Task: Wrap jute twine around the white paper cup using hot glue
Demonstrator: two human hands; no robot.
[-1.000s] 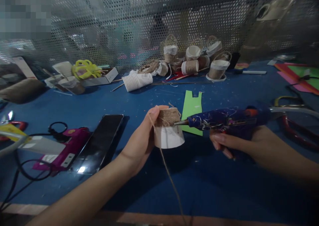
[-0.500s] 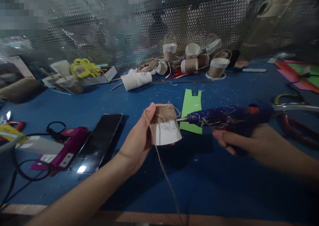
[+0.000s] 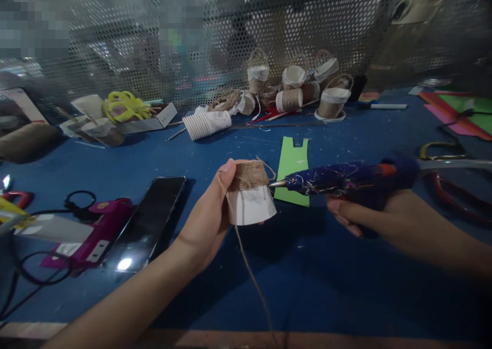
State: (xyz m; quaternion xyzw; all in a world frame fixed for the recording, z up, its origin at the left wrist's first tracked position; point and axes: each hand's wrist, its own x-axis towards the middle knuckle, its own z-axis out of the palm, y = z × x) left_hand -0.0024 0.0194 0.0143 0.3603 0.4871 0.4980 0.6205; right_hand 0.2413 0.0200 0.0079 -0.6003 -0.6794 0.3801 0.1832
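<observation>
My left hand (image 3: pixel 209 210) is closed around a white paper cup (image 3: pixel 251 208), held with its wide rim downward. Jute twine (image 3: pixel 250 176) is wound round the cup's narrower upper part, and a loose length (image 3: pixel 249 267) trails from my thumb down to the table's near edge. In my right hand (image 3: pixel 365 218) is a blue hot glue gun (image 3: pixel 334 179), gripped by its handle and pointing left. Its metal nozzle is at the cup's right side, by the lower edge of the twine; I cannot tell whether it touches. Behind the nozzle lies a green paper cutout (image 3: pixel 292 167).
A phone (image 3: pixel 154 221) and a magenta power strip (image 3: pixel 103 236) with cables lie left. Along the back are stacked paper cups (image 3: pixel 205 125), small twine-wrapped baskets (image 3: pixel 334 103) and yellow pipe cleaners or ribbon (image 3: pixel 126 106). Red-handled scissors (image 3: pixel 449 198) lie at right, coloured sheets (image 3: pixel 461 113) beyond.
The whole view has shifted slightly, with things sitting a little further left. Both hands keep their holds, and the nozzle stays at the same spot by the twine.
</observation>
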